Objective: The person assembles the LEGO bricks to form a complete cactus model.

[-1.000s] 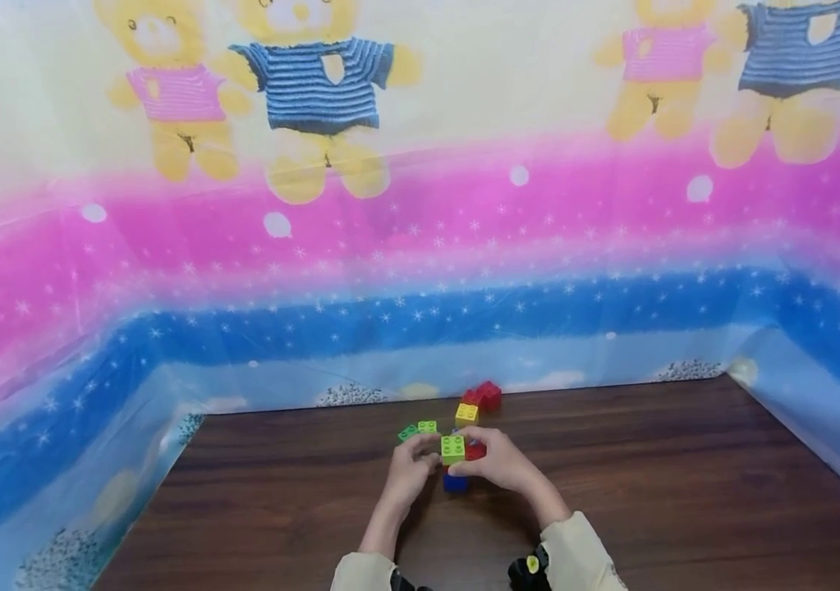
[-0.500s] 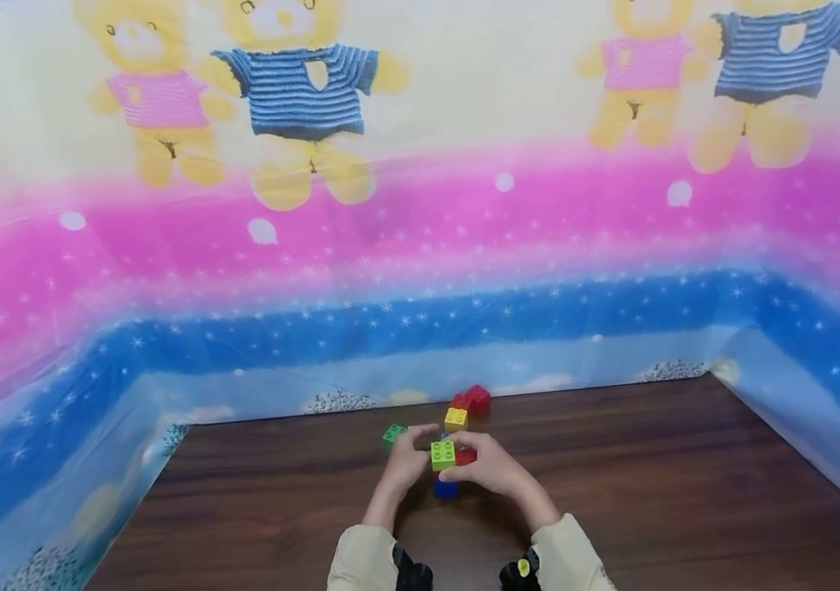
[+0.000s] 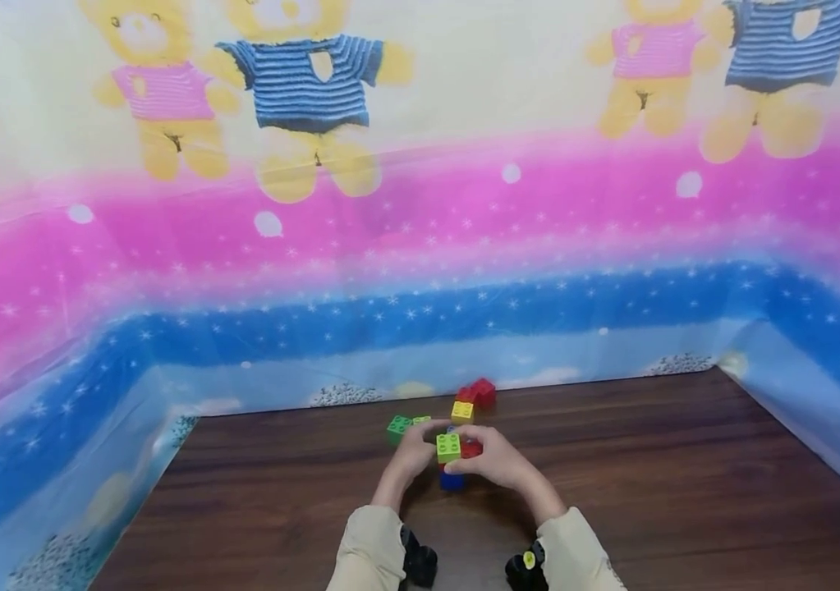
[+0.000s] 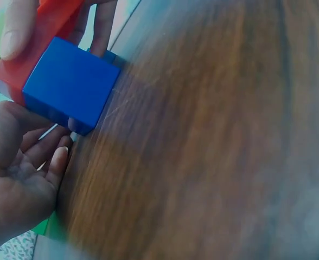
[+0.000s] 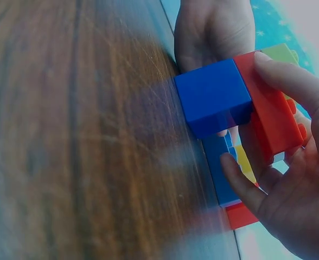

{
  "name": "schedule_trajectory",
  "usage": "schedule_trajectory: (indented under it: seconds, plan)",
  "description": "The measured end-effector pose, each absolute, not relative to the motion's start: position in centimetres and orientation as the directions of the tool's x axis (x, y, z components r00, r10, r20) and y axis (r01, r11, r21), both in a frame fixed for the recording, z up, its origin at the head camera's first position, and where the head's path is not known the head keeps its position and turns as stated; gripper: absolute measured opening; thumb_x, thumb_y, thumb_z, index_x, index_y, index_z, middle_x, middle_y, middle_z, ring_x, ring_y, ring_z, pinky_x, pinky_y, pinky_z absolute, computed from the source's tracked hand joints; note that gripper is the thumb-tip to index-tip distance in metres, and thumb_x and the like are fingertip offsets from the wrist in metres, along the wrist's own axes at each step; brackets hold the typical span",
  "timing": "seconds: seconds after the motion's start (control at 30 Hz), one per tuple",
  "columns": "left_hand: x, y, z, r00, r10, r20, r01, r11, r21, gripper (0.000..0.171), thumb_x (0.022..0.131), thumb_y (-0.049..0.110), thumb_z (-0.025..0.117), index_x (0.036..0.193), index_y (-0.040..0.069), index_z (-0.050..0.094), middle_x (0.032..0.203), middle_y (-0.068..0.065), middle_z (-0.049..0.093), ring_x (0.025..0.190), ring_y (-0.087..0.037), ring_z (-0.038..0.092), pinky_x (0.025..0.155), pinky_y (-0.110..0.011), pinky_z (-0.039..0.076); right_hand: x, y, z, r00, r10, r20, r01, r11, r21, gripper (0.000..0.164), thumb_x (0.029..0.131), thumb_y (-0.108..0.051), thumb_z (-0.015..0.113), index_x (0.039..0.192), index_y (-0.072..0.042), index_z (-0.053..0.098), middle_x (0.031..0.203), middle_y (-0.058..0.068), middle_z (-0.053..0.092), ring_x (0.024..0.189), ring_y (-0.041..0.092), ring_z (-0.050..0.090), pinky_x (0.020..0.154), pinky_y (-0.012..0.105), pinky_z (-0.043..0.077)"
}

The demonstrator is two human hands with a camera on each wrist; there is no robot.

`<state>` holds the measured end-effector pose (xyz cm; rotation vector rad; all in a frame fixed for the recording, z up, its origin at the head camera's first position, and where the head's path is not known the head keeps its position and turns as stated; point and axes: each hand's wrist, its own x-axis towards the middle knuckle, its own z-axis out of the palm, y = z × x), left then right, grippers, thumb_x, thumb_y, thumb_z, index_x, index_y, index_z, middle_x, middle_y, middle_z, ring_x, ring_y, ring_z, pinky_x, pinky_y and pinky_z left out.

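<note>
A small stack of toy bricks is held between both hands: a lime green brick [image 3: 448, 447] on top, a longer red brick [image 5: 268, 105] in the middle and a blue brick [image 5: 214, 95] below. My right hand [image 3: 497, 458] grips it from the right, its thumb along the red brick's side and fingers round the far side. My left hand [image 3: 410, 455] is curled in at the left, its index finger reaching behind the lime green brick and its thumb close against the stack. The left wrist view shows its other fingers [image 4: 57, 162] loosely bent beside the blue brick.
On the brown wooden table [image 3: 279, 492], a green brick [image 3: 400, 428] lies left of the stack, with another lime green brick [image 3: 422, 420] partly hidden by the left hand. Yellow [image 3: 462, 412] and red bricks [image 3: 482, 394] lie behind. A printed curtain [image 3: 390, 312] borders the table.
The left hand shifts slightly around the stack; the lime green brick on the table, hidden half a second ago, shows partly again. The right hand keeps its grip. The view wobbles a little.
</note>
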<state>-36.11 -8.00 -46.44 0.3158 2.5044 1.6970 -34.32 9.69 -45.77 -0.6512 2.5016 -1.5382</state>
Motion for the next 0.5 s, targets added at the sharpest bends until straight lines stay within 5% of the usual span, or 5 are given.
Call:
schedule_trajectory:
  seconds: [0.5]
  plan:
    - [-36.09, -7.58, -47.22, -0.982, 0.177, 0.070, 0.125, 0.321, 0.939, 0.038, 0.087, -0.004, 0.060, 0.124, -0.002, 0.062, 0.129, -0.023, 0.060, 0.125, -0.039, 0.052, 0.097, -0.047, 0.049, -34.28, 10.01, -45.71, -0.890, -0.441, 0.116, -0.300, 0.375, -0.877, 0.050, 0.087, -0.029, 0.073, 0.129, -0.006, 0.059, 0.115, 0.014, 0.060, 0.093, 0.017, 0.055, 0.082, 0.030, 0.051]
